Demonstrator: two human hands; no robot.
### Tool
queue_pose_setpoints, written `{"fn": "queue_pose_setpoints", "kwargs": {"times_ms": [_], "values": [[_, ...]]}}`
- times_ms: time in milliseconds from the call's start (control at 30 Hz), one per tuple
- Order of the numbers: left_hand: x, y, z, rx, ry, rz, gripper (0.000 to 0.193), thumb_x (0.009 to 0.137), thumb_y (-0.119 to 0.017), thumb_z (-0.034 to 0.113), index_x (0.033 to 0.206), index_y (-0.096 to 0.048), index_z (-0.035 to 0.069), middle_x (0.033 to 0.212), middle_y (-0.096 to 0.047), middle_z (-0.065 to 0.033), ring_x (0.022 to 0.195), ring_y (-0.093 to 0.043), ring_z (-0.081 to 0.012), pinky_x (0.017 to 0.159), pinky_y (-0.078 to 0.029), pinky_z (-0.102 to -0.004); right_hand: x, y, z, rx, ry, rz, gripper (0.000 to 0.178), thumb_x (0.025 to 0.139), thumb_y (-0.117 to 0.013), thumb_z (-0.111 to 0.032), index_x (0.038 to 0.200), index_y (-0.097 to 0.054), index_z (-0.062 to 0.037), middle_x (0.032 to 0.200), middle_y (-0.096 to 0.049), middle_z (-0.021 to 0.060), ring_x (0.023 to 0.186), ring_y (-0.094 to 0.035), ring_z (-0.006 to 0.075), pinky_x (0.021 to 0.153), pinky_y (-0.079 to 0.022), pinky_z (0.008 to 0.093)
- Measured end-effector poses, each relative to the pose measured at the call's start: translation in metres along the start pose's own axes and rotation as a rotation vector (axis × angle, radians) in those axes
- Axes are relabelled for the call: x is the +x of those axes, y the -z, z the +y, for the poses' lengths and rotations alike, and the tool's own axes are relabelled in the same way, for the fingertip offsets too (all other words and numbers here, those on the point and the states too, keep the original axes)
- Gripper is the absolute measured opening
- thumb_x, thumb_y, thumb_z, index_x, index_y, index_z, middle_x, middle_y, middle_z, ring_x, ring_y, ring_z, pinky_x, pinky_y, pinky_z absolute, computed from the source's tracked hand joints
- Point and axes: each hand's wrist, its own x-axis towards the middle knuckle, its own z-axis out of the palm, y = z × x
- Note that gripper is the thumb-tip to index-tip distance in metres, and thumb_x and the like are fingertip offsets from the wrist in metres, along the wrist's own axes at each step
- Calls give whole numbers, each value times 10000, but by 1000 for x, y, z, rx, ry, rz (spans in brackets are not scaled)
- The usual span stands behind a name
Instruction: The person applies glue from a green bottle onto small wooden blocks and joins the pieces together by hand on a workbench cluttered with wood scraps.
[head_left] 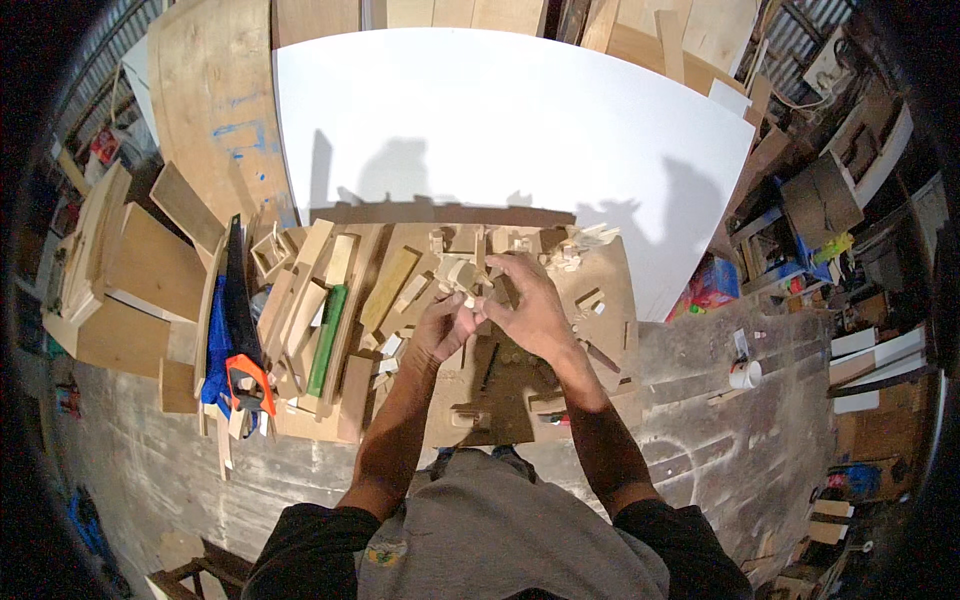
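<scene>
Over the middle of the wooden worktable (610, 350), both my hands meet at a small pale wooden piece (460, 274) with a blocky shape. My left hand (447, 328) is closed, thumb and fingers pinching its lower side. From the right, my right hand (528, 305) curls its fingers and thumb around the same piece. The exact joint between the parts is too small to make out. Beyond the hands stand more small wooden blocks (520, 243). A thin dark tool (490, 366) lies on the table below the hands.
Wood strips and a green bar (327, 340) lie at the left, beside a handsaw (243, 320) with an orange handle. A large white panel (510, 130) rises behind the table. Wood scraps (592, 240) pile at the far right corner; a white cup (745, 375) is on the floor.
</scene>
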Motion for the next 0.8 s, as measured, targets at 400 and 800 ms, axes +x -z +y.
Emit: {"fn": "queue_pose_setpoints", "kwargs": {"times_ms": [400,800], "values": [[0,5,-32,-216,-1,-145,609,864,-672,260,1401,-414,134,1414,-466,-109,1309,-437,-295,1114,-337,-464,-37,-26,34,594,-208,11,501,818,-688,-97,1279,-510,-17,1147,-607,114,1012,-593,208,865,-492,337],[-9,4,-52,-126,11,-93,511,867,-654,175,1347,-482,143,1385,-500,-67,1278,-465,-243,1087,-360,-450,-49,-20,33,1137,-549,44,353,880,-660,-79,1199,-562,33,1034,-642,70,855,-571,105,750,-453,247]]}}
